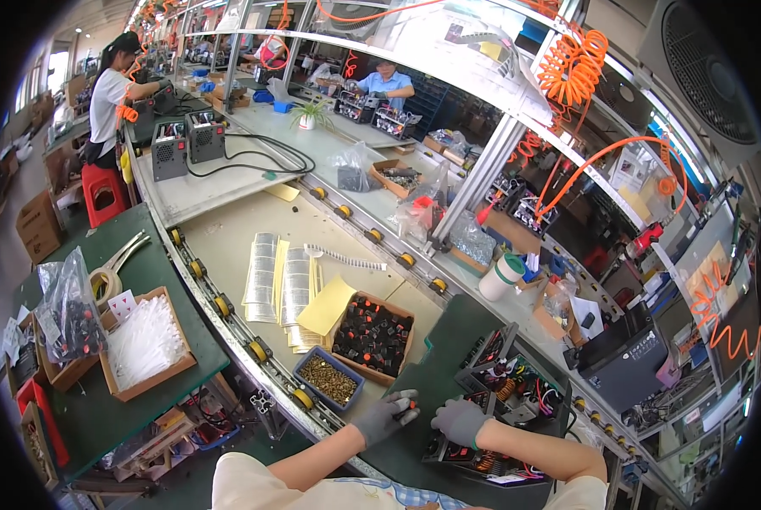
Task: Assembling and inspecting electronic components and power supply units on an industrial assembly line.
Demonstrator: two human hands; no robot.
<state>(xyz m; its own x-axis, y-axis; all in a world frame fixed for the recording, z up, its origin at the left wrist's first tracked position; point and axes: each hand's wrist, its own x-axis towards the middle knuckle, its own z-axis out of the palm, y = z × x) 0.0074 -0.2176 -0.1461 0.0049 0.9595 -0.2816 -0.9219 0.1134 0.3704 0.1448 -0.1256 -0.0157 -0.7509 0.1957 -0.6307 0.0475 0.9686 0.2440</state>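
Note:
My left hand (385, 419), in a grey glove, is closed around a small black part with a touch of orange near its fingertips. It is beside a blue tray (305, 366) of small brass-coloured fasteners (328, 379) and a cardboard box of black parts with orange-red bits (374, 334). My right hand (460, 422), also gloved, has its fingers curled in; what they hold, if anything, is hidden. Close to it are an open black chassis (482, 459) with wiring, partly behind my right forearm, and another open chassis (516, 382) with coils and coloured wires.
Label sheets (262, 276) and yellow paper (321, 308) lie on the bench. A roller rail (227, 308) curves along its left. On the left table stands a box of white plastic pieces (147, 347). Two finished-looking grey units (170, 153) stand farther off. Other people work beyond.

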